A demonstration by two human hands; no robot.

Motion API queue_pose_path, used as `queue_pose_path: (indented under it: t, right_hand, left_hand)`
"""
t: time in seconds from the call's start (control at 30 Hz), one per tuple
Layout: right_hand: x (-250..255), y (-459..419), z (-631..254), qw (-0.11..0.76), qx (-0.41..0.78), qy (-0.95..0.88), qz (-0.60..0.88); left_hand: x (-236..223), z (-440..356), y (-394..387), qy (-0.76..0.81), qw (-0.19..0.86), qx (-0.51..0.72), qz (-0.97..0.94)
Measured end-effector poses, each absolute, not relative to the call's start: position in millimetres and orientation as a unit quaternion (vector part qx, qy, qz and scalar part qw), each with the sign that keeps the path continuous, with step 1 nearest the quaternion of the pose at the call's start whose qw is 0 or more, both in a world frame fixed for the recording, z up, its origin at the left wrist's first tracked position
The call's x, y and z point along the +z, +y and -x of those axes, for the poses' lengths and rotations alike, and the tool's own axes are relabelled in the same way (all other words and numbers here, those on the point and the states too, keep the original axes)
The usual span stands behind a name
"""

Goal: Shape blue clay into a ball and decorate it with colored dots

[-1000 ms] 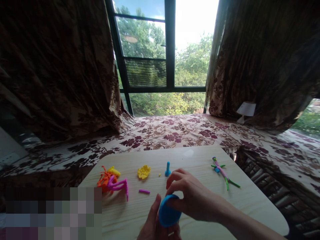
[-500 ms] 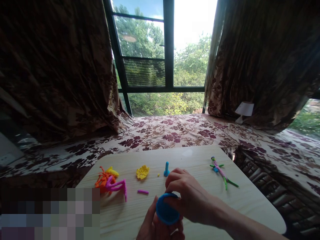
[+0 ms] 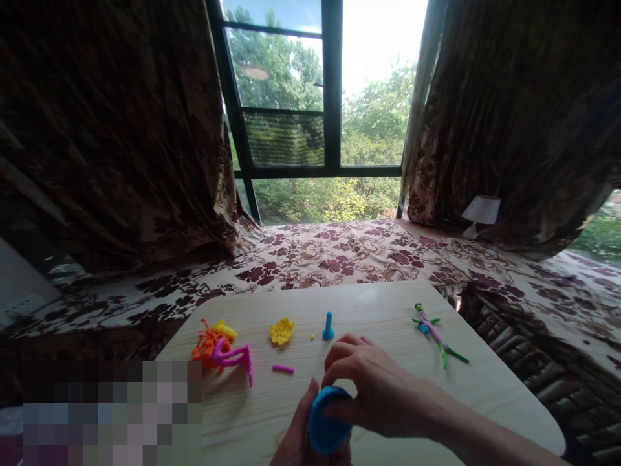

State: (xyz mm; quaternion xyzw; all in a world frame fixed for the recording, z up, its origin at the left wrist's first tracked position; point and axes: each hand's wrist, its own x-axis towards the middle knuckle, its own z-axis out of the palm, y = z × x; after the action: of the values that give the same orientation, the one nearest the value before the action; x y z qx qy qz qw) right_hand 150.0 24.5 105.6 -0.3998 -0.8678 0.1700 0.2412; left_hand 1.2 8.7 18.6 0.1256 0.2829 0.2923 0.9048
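A shallow blue clay bowl (image 3: 326,432) is held between my hands near the front of the table. My left hand (image 3: 298,430) cups it from below and the left, thumb along its rim. Pinching the bowl's upper right wall, my right hand (image 3: 361,382) has its thumb inside and its fingers curled over the outside. Just beyond my right hand stands a small blue clay post (image 3: 328,327) on a wider foot. A tiny yellow ball (image 3: 312,336), a crinkled yellow clay piece (image 3: 282,331) and a short magenta clay stick (image 3: 283,369) lie to the left.
On the light wooden table (image 3: 233,421), an orange clay figure (image 3: 206,346) with magenta legs (image 3: 235,353) and a yellow part lies left. A pink and green clay figure (image 3: 431,330) lies right. Behind are a floral-covered ledge (image 3: 330,249), a small white lamp (image 3: 481,210) and curtains.
The blue bowl has tilted more steeply in my hands, and my right thumb has shifted along its inside. The whole view has moved slightly, so the table items appear further right.
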Motion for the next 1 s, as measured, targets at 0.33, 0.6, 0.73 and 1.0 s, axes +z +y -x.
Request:
queue_pose_path:
  t: [0.33, 0.6, 0.73, 1.0]
  right_hand:
    - [104.5, 28.3, -146.0, 0.248, 0.161, -0.865, 0.406]
    - [104.8, 27.9, -144.9, 0.248, 0.133, -0.861, 0.424]
    - [105.9, 25.8, -146.3, 0.228, 0.140, -0.879, 0.394]
    - [106.4, 27.1, -150.6, 0.248, 0.158, -0.858, 0.420]
  left_hand:
    - [19.4, 6.9, 10.3, 0.336, 0.879, 0.335, -0.045]
    - [23.5, 2.8, 8.0, 0.290, 0.889, 0.348, -0.067]
    - [26.0, 4.8, 7.7, 0.326, 0.886, 0.319, -0.084]
    - [24.7, 1.9, 4.0, 0.267, 0.900, 0.339, -0.068]
